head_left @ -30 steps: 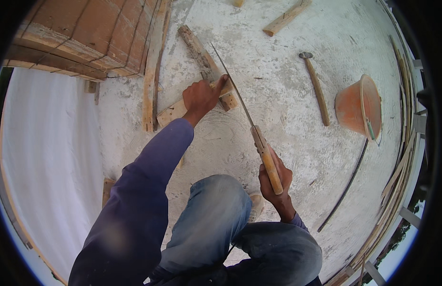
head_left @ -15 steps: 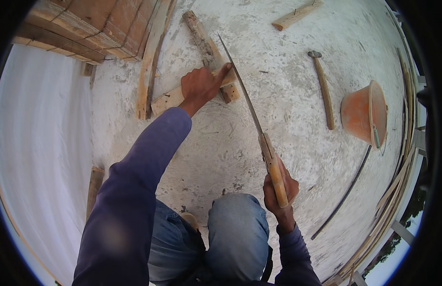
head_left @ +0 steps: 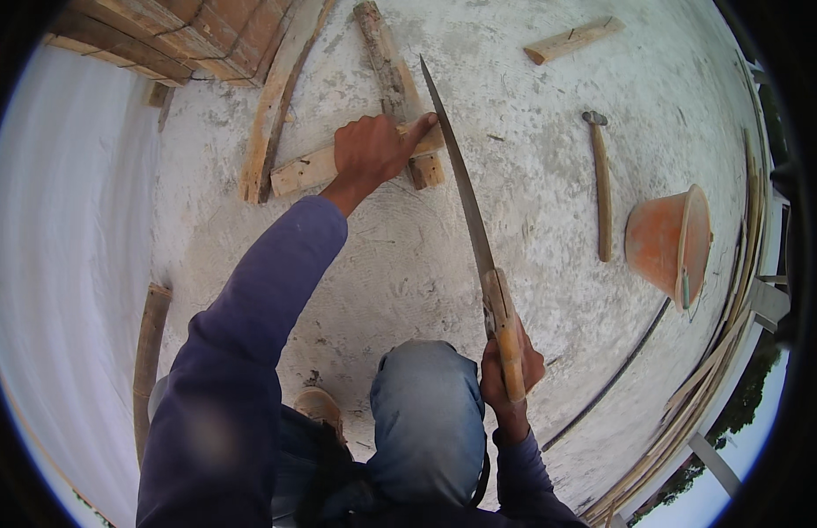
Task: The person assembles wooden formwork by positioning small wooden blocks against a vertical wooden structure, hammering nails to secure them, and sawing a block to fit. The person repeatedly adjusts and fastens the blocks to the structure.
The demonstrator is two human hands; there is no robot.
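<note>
My left hand (head_left: 371,150) presses down on a short wooden plank (head_left: 303,169) that lies across a rough wooden post (head_left: 386,70) on the concrete floor. My right hand (head_left: 509,370) grips the wooden handle of a hand saw (head_left: 466,207). The long blade runs up from my right hand, and its far end lies beside my left thumb at the plank's right end. My bent knee in blue jeans (head_left: 426,414) shows between my arms.
A hammer (head_left: 599,180) with a wooden handle lies to the right, next to a tipped orange bucket (head_left: 668,242). A curved plank (head_left: 272,101) and brick wall (head_left: 197,31) are at the upper left. A short wood piece (head_left: 574,40) lies far off. Thin rods (head_left: 690,387) line the right edge.
My head has leaned forward, so the plank and saw look closer. Both hands keep their grips, and the saw blade stays against the plank's right end.
</note>
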